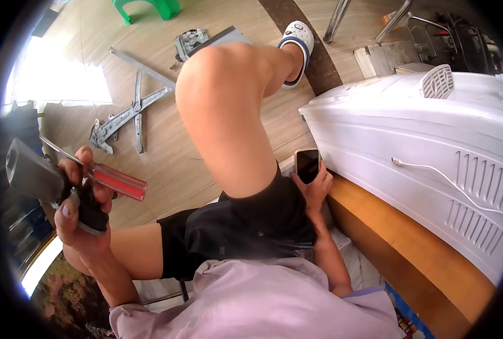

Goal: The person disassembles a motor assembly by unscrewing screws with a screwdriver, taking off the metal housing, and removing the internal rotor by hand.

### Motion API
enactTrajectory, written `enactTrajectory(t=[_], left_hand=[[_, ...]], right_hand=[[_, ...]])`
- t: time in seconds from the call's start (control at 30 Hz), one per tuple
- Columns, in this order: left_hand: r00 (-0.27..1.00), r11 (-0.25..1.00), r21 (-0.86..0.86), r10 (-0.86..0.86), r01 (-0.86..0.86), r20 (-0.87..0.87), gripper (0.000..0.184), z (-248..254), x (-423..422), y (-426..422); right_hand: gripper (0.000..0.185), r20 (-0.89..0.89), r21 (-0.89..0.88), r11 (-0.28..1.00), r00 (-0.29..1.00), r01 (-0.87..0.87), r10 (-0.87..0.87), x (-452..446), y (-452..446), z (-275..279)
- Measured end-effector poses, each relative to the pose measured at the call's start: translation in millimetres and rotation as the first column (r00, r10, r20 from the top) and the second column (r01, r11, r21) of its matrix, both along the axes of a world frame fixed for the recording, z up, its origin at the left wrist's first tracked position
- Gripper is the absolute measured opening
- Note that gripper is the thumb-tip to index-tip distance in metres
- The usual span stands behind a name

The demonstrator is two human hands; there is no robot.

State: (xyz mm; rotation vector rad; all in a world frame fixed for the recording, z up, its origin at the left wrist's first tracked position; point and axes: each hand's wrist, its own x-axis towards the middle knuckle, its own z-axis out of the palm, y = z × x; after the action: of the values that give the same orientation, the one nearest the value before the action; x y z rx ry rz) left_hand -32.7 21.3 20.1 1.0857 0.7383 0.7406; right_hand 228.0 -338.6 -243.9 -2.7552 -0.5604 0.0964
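Observation:
My left hand (81,212) is raised at the left, its fingers wrapped round a screwdriver (117,181) and a grey-and-black part that looks like a small motor (31,172). The screwdriver has a clear red handle, and its metal shaft points up and left. Fingers hide part of the motor's black end. Beside my right thigh, my right hand (316,185) is closed on a smartphone (307,165) with a dark screen and a light-coloured case edge.
A metal scissor-arm mechanism (137,107) lies on the tiled floor, with another metal assembly (192,40) beyond my knee. A green stool (158,8) stands at the top. On the right, a white plastic appliance body (387,130) with a white cable (432,168) rests by a wooden ledge (398,237).

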Motion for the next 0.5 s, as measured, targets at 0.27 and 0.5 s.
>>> enactTrajectory(t=[0.27, 0.5], left_hand=[[1.0, 0.999, 0.032, -0.016, 0.015, 0.007, 0.053, -1, 1, -1], [1.0, 0.998, 0.054, -0.017, 0.017, -0.007, 0.052, 0, 2, -1]], right_hand=[[0.102, -0.057, 0.058, 0.997, 0.998, 0.044, -0.04, -2, -2, -1], [0.081, -0.019, 0.177, 0.984, 0.999, -0.028, 0.032, -7, -12, 11]])
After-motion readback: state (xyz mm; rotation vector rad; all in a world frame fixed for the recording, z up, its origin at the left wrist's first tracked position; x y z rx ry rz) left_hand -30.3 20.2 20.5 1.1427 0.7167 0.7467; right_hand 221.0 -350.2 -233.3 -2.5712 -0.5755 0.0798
